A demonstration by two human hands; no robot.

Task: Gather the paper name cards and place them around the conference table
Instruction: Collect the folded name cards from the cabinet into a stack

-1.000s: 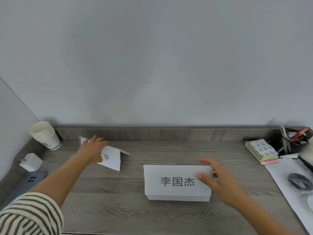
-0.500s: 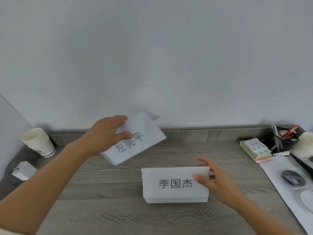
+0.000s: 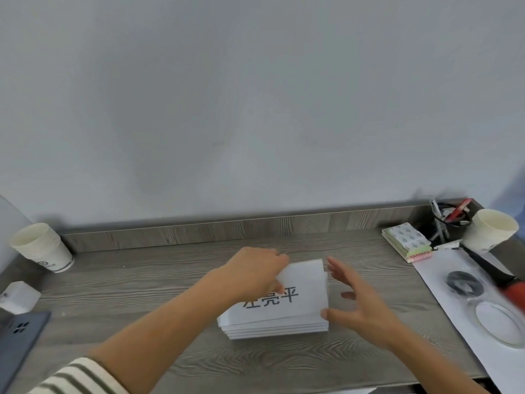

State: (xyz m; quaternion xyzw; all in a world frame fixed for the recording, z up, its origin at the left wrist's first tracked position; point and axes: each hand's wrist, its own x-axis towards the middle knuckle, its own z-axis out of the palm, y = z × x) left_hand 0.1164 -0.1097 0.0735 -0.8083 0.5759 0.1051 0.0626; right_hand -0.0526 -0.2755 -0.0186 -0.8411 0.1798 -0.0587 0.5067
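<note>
Left hand pinches the top name card onto the stack; right hand, at three o'clock, is spread loose against its edge.

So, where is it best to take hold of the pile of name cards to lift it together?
Probably by its two short ends: the pile of name cards lies flat and wide, so the left hand and right hand, already either side, can squeeze inward with fingers under.

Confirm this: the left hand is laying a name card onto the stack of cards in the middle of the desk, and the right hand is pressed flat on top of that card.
Wrong about the right hand. The head view shows it open beside the stack, thumb at the right edge of the name card, not flat on top. The left hand does hold that card over the stack.
</note>
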